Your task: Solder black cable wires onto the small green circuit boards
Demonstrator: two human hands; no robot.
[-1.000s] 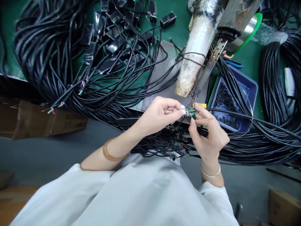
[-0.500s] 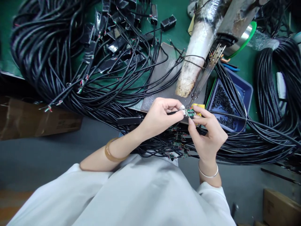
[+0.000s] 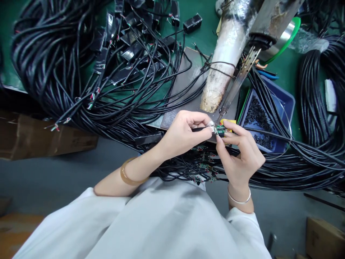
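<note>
Both hands meet at a small green circuit board (image 3: pixel 220 130) in front of the soldering iron (image 3: pixel 239 79). My left hand (image 3: pixel 185 133) is pinched at the board's left end, on a black cable and its wires. My right hand (image 3: pixel 239 147) is closed at the board's right side, thumb and fingertips around a thin pale wire (image 3: pixel 217 133) that loops out to the right. The iron's tip points down just behind the board. A yellow piece (image 3: pixel 229 124) lies behind my right fingertips, partly hidden.
Thick bundles of black cable (image 3: pixel 54 64) fill the left and run along the table edge. A pipe wrapped in plastic (image 3: pixel 223 64) hangs over a grey plate (image 3: pixel 185 79). At the right are a blue tray (image 3: pixel 288 108) of small black pieces and a cable coil (image 3: pixel 312 93).
The view has shifted slightly, so the tray and coil appear further right. Both hands keep their hold at the board, with my right hand slightly further right.
</note>
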